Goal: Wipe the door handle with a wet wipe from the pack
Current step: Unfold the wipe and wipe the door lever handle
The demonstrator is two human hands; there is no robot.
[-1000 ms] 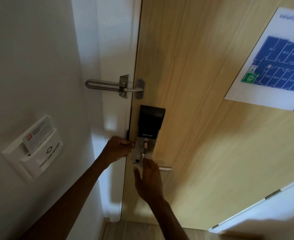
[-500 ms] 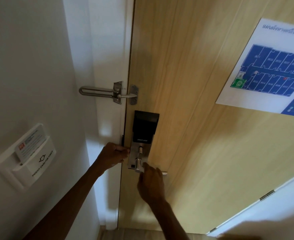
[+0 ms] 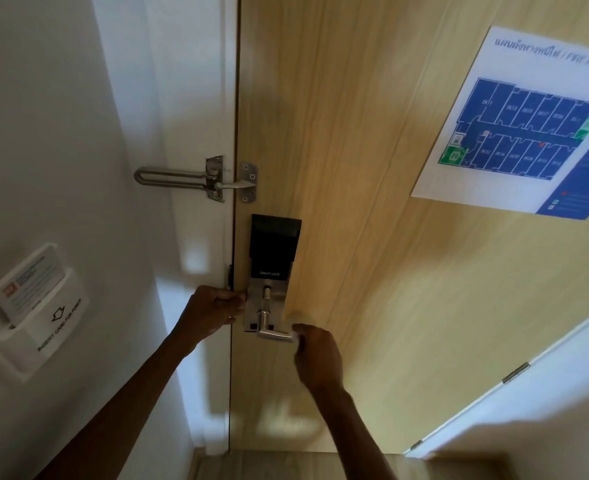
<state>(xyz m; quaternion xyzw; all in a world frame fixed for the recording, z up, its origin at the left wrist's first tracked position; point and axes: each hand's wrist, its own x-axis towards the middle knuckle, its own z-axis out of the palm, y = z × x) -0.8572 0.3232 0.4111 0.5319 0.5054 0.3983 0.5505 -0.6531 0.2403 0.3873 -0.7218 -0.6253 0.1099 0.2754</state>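
Note:
The silver lever door handle [image 3: 272, 332] juts from a metal plate under a black smart lock [image 3: 274, 244] on the wooden door [image 3: 355, 150]. My right hand [image 3: 317, 355] is closed over the lever's free end, and a small white edge of the wet wipe [image 3: 298, 332] shows between its fingers and the metal. My left hand [image 3: 213, 313] is a closed fist pressed against the door edge, just left of the lock plate; I see nothing in it. The pack of wipes is out of view.
A steel swing-bar door guard [image 3: 182, 176] bridges frame and door above the lock. A white key-card holder [image 3: 40, 317] with a card sits on the left wall. A blue floor plan [image 3: 521, 126] hangs on the door. A white hinged panel [image 3: 535, 393] stands at the lower right.
My right hand has slid from the base of the lever to its free end on the right. My left hand has stayed at the door edge.

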